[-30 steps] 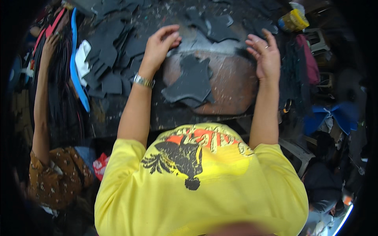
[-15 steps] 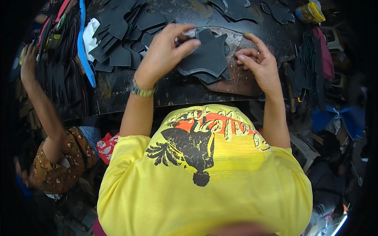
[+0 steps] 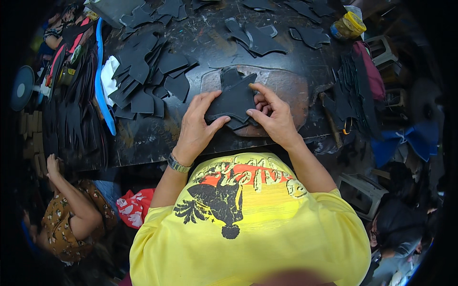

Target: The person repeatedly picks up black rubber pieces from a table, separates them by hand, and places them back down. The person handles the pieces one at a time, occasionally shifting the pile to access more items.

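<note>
A small pile of dark, flat cut pieces [image 3: 232, 102], like leather shoe parts, lies on a worn brown board [image 3: 291, 102] near the table's front edge. My left hand [image 3: 197, 123], with a watch at the wrist, has its thumb and fingers at the left side of the pile. On the right side, my right hand [image 3: 275, 116] holds the edge between its index finger at the upper corner and its thumb lower down. The lower pieces stick out at the top and bottom. Whether the hands grip one piece or several is hard to see.
More dark cut pieces [image 3: 138, 71] are heaped to the left, beside a blue strip [image 3: 101, 76]. Others lie at the far side. A yellow-rimmed jar [image 3: 348, 26] stands at the far right, and a hammer-like tool [image 3: 331, 119] lies nearer. At left a co-worker's arm [image 3: 71, 195] reaches to the table.
My right hand has come in from the bare board to the pile's right edge. My left hand has dropped from above the pile to its left side. The whole view has shifted.
</note>
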The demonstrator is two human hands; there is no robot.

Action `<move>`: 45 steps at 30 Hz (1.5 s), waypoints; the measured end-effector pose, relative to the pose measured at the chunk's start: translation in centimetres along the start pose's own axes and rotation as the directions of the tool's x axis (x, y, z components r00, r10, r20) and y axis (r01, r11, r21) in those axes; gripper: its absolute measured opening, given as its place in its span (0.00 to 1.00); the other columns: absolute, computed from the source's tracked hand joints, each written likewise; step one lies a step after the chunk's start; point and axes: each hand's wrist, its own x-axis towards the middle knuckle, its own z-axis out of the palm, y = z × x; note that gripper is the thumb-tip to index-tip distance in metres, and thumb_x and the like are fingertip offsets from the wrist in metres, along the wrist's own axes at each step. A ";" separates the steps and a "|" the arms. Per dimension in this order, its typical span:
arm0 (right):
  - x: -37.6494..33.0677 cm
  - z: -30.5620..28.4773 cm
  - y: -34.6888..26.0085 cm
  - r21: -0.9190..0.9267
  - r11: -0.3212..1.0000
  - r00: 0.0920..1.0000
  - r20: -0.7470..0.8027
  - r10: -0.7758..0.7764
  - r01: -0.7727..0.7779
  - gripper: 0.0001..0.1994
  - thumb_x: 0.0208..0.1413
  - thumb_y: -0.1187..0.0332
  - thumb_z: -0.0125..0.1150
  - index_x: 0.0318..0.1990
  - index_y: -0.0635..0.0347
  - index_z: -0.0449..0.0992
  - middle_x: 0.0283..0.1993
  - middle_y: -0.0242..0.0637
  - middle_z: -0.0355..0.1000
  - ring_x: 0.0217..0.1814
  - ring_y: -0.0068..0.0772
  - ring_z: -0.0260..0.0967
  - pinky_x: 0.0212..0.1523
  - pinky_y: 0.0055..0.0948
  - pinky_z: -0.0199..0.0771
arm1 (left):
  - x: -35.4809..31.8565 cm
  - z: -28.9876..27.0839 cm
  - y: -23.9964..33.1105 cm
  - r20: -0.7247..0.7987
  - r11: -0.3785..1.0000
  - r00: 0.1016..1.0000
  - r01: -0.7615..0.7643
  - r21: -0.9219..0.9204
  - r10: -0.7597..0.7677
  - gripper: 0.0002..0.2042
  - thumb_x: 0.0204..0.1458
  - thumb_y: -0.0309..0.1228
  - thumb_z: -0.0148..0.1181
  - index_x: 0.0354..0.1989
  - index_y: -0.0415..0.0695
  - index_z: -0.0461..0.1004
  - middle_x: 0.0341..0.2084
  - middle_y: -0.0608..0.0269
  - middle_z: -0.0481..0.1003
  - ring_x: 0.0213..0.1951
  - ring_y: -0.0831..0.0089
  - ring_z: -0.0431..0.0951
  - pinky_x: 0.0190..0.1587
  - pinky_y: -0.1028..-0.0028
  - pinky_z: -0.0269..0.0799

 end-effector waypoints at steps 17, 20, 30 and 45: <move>4.9 -3.7 0.1 -0.095 0.995 0.968 -0.242 -0.064 0.042 0.22 0.53 0.70 0.64 0.57 0.60 0.71 0.40 0.37 0.74 0.37 0.25 0.71 0.39 0.27 0.72 | 0.2 0.4 -0.6 -0.007 0.992 0.992 -0.126 0.022 0.126 0.28 0.42 0.30 0.71 0.55 0.42 0.70 0.49 0.52 0.71 0.51 0.54 0.72 0.54 0.63 0.68; 9.4 -5.1 1.1 -0.607 0.794 0.908 -0.310 -0.282 0.040 0.25 0.50 0.68 0.65 0.58 0.58 0.70 0.48 0.45 0.74 0.50 0.43 0.71 0.50 0.40 0.70 | 0.6 -0.2 -0.5 0.052 0.983 0.988 -0.147 0.110 0.142 0.31 0.42 0.31 0.73 0.58 0.43 0.70 0.52 0.52 0.71 0.52 0.56 0.73 0.55 0.66 0.68; 14.5 -5.6 4.7 -0.444 0.888 0.901 -0.423 -0.094 -0.116 0.26 0.45 0.77 0.63 0.56 0.54 0.72 0.33 0.36 0.74 0.37 0.31 0.72 0.42 0.30 0.72 | 5.5 -2.6 0.2 -0.001 0.980 0.981 -0.195 0.021 0.196 0.19 0.48 0.32 0.68 0.49 0.40 0.76 0.42 0.55 0.76 0.43 0.65 0.77 0.48 0.70 0.71; 13.5 -4.0 3.6 -0.335 0.940 0.886 -0.453 -0.098 -0.068 0.31 0.44 0.70 0.68 0.59 0.53 0.65 0.40 0.43 0.72 0.44 0.46 0.72 0.47 0.41 0.70 | 22.3 4.4 -6.8 0.126 0.943 0.992 -0.066 0.326 0.025 0.20 0.47 0.33 0.67 0.50 0.46 0.78 0.48 0.52 0.75 0.50 0.56 0.76 0.53 0.63 0.71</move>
